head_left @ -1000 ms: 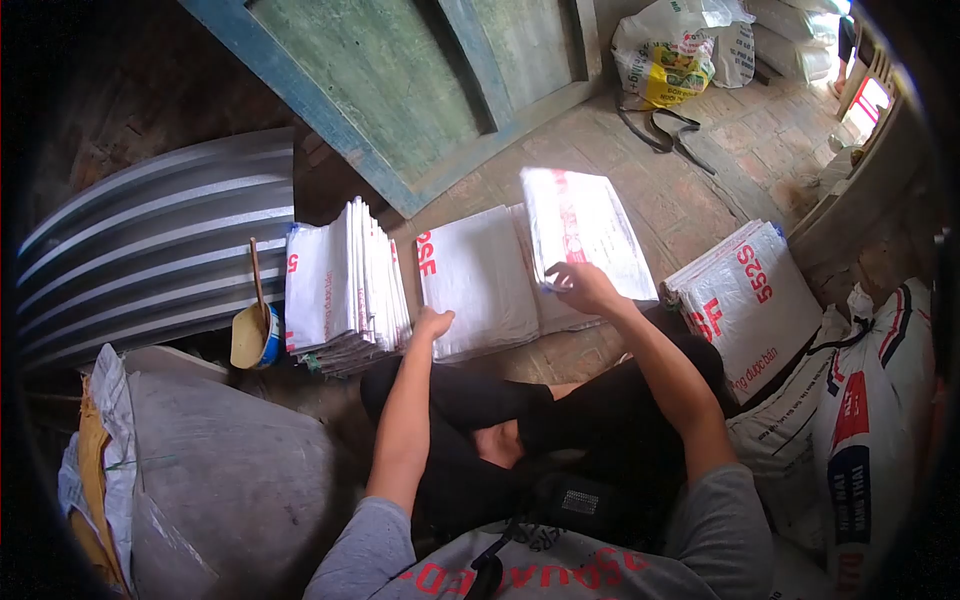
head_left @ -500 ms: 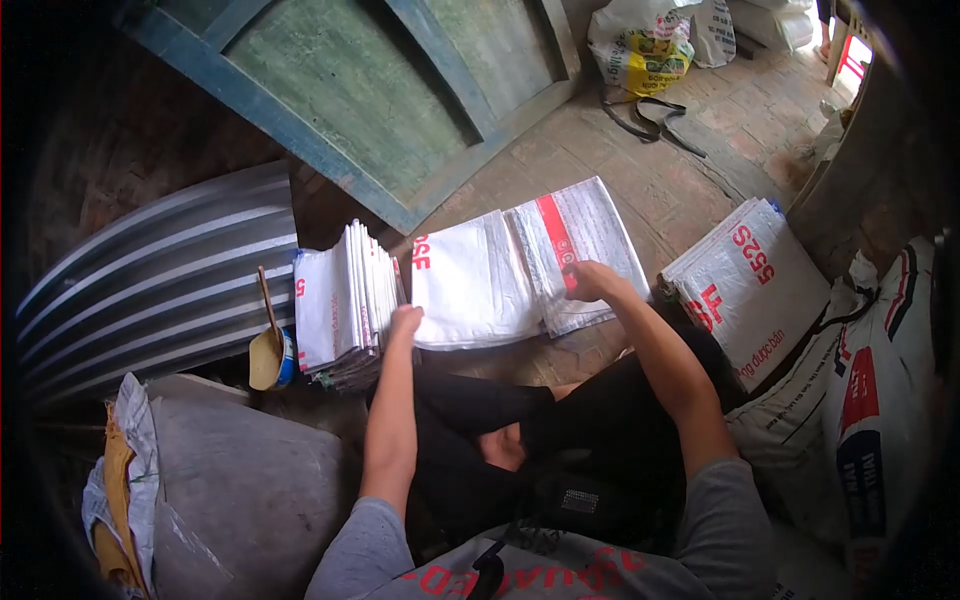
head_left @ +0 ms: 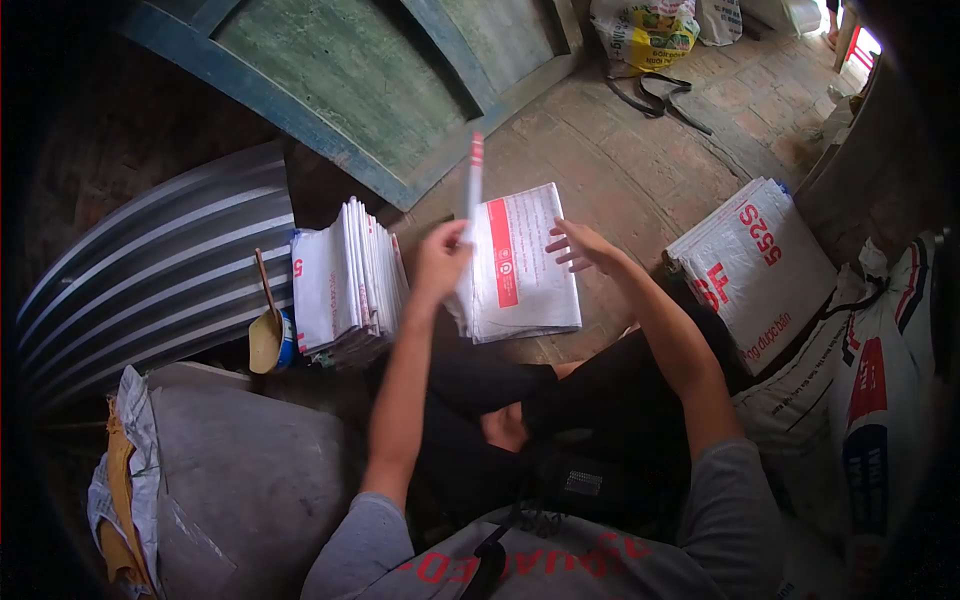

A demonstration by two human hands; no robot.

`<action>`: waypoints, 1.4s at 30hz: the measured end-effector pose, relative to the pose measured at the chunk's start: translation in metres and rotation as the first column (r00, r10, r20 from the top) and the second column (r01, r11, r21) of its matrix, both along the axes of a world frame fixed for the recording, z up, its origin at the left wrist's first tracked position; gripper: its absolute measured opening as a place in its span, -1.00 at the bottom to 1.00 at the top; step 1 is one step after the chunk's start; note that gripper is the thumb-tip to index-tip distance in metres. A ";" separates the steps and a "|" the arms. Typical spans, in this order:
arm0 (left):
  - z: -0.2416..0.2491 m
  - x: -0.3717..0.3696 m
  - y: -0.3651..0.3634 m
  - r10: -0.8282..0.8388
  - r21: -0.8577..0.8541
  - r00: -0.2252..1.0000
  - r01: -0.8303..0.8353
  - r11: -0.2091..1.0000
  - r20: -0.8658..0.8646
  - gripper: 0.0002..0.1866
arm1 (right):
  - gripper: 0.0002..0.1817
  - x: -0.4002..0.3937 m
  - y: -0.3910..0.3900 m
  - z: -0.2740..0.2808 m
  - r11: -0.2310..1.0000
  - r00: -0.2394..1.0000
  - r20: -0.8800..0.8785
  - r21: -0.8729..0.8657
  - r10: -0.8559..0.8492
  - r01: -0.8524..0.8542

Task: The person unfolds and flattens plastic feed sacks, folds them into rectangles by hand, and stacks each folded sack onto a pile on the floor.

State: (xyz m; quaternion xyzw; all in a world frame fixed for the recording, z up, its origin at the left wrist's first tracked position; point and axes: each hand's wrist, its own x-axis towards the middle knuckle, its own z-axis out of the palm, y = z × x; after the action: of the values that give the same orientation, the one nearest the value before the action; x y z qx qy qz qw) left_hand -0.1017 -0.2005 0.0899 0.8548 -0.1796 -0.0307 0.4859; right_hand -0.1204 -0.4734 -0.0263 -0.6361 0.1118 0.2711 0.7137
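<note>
My left hand is closed on the edge of a folded white sack, which stands nearly upright and is seen edge-on. Just right of it, a flat pile of folded sacks with a red band and fine print lies on the floor. Above the pile's right edge is my right hand, fingers spread and holding nothing. To the left, many folded sacks stand packed in a row. A further stack marked 552S lies at the right.
Corrugated sheet and a scoop are at the left. A green wooden panel lies beyond the pile. Full sacks stand at the right, a grey block at lower left. A yellow-white bag and black strap are at the top.
The left-hand sack, flat and open beside the pile before, is now folded up on edge in my left hand. My right hand has let go of the printed sack and opened.
</note>
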 end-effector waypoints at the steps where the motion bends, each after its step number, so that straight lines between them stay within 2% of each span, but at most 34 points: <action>1: -0.019 -0.013 -0.016 -0.082 0.019 0.996 0.081 0.997 0.024 -0.61 | -0.17 -0.001 0.000 0.002 0.996 1.000 -0.017 0.089 -0.019 0.021; 2: -0.028 -0.031 -0.031 -0.135 0.020 0.988 0.137 0.990 -0.081 -0.61 | -0.12 -0.004 -0.001 0.002 0.970 0.997 -0.082 0.241 -0.008 0.028; 3: -0.035 -0.050 -0.044 -0.189 0.015 0.965 0.195 0.981 -0.183 -0.62 | -0.15 -0.008 0.002 0.002 0.976 0.994 -0.094 0.206 -0.048 0.066; 5: -0.089 -0.068 -0.048 -0.227 -0.068 0.920 0.217 0.974 -0.319 -0.59 | -0.19 -0.013 0.011 -0.004 0.980 0.984 -0.114 0.132 -0.134 0.148; 7: -0.095 -0.101 -0.054 -0.199 -0.185 0.791 0.110 0.977 -0.578 -0.49 | -0.32 -0.004 0.010 -0.044 0.988 0.988 -0.022 -0.009 -0.154 0.153; 9: -0.100 -0.130 -0.054 -0.200 -0.353 0.614 -0.137 0.926 -0.763 -0.48 | -0.35 -0.006 0.010 -0.062 0.960 0.980 0.113 -0.210 -0.167 0.187; 10: -0.101 -0.138 -0.054 -0.220 -0.399 0.507 -0.277 0.874 -0.834 -0.47 | -0.36 -0.006 0.011 -0.064 0.900 0.975 0.134 -0.378 -0.178 0.216; 13: -0.128 -0.143 -0.043 -0.273 -0.431 0.335 -0.644 0.632 -0.902 -0.50 | -0.34 -0.007 0.006 -0.067 0.728 0.976 0.215 -0.673 0.024 0.130; 17: -0.153 -0.134 -0.040 -0.123 -0.257 0.225 -0.860 0.442 -0.967 -0.38 | -0.40 -0.009 0.011 -0.065 0.740 0.976 0.212 -0.650 -0.044 0.174; 20: -0.162 -0.119 -0.045 -0.101 -0.122 0.091 -0.923 0.366 -0.991 -0.40 | -0.48 -0.014 0.017 -0.057 0.801 0.977 0.175 -0.564 -0.122 0.201; 21: -0.162 -0.113 -0.048 -0.096 -0.089 0.061 -0.945 0.316 -0.993 -0.42 | -0.53 -0.008 0.016 -0.060 0.864 0.989 0.087 -0.481 -0.120 0.147; 22: -0.170 -0.108 -0.048 -0.133 -0.106 0.074 -0.961 0.254 -0.988 -0.48 | -0.60 -0.012 0.019 -0.050 0.948 0.988 0.058 -0.278 -0.145 0.155; 23: -0.168 -0.109 -0.047 -0.131 -0.128 0.100 -0.964 0.232 -0.986 -0.48 | -0.69 -0.005 0.019 -0.077 0.983 0.984 -0.050 0.067 -0.169 0.172; 24: -0.165 -0.112 -0.048 -0.130 -0.148 0.122 -0.966 0.212 -0.984 -0.49 | -0.77 -0.005 0.021 -0.077 0.965 0.980 -0.087 0.181 -0.176 0.190; 25: -0.162 -0.111 -0.050 -0.128 -0.165 0.141 -0.966 0.197 -0.982 -0.49 | -0.80 -0.007 0.024 -0.060 0.961 0.977 -0.130 0.199 -0.168 0.191; 26: -0.161 -0.108 -0.050 -0.156 -0.189 0.169 -0.974 0.122 -0.973 -0.52 | -0.83 -0.009 0.026 -0.040 0.955 0.970 -0.178 0.216 -0.165 0.202; 29: -0.171 -0.102 -0.041 -0.224 -0.227 0.234 -0.972 -0.059 -0.946 -0.58 | -0.83 -0.004 0.026 -0.020 0.895 0.982 -0.189 0.442 0.023 0.064; 30: -0.188 -0.094 -0.031 -0.362 -0.383 0.408 -0.913 -0.141 -0.839 -0.65 | -0.81 -0.006 0.029 -0.009 0.900 0.986 -0.150 0.437 0.074 -0.001; 32: -0.137 -0.092 -0.023 -0.178 -0.345 0.336 -0.939 0.018 -0.925 -0.66 | -0.81 -0.005 0.023 -0.015 0.864 0.988 -0.094 0.500 0.119 -0.056; 34: -0.129 -0.076 -0.006 -0.159 -0.475 0.465 -0.880 0.027 -0.871 -0.66 | -0.73 -0.011 0.018 0.000 0.853 0.988 -0.044 0.511 0.150 -0.107; 35: -0.121 -0.067 0.005 -0.130 -0.565 0.553 -0.822 0.078 -0.823 -0.63 | -0.75 -0.015 0.018 0.012 0.844 0.990 -0.020 0.525 0.138 -0.107; 36: -0.074 -0.071 0.014 -0.117 -0.619 0.608 -0.767 0.168 -0.785 -0.62 | -0.76 -0.020 0.015 0.017 0.835 0.992 0.001 0.540 0.123 -0.104; 37: -0.051 -0.067 0.024 -0.192 -0.781 0.758 -0.599 0.174 -0.624 -0.63 | -0.76 -0.023 0.015 0.021 0.824 0.994 0.020 0.558 0.105 -0.098; 38: -0.022 -0.065 0.037 -0.169 -0.809 0.799 -0.529 0.257 -0.577 -0.65 | -0.67 -0.025 0.016 0.028 0.823 0.991 0.038 0.552 0.130 -0.129; 39: 0.016 -0.067 0.045 -0.058 -0.768 0.797 -0.557 0.315 -0.602 -0.66 | -0.64 -0.031 0.021 0.041 0.829 0.988 0.056 0.539 0.145 -0.152; 41: 0.054 -0.056 0.071 0.082 -0.858 0.904 -0.425 0.287 -0.420 -0.66 | -0.57 -0.041 0.034 0.069 0.838 0.980 0.099 0.508 0.172 -0.198; 42: 0.081 -0.058 0.091 0.034 -0.868 0.920 -0.380 0.320 -0.390 -0.68 | -0.47 -0.038 0.033 0.062 0.836 0.976 0.096 0.505 0.193 -0.215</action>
State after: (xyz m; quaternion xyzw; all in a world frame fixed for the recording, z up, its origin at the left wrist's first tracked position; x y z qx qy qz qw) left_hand -0.1593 -0.1098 0.1705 0.4246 0.0239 0.0103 0.9050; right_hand -0.1584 -0.4400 0.0353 -0.4372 -0.0475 0.3521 0.8262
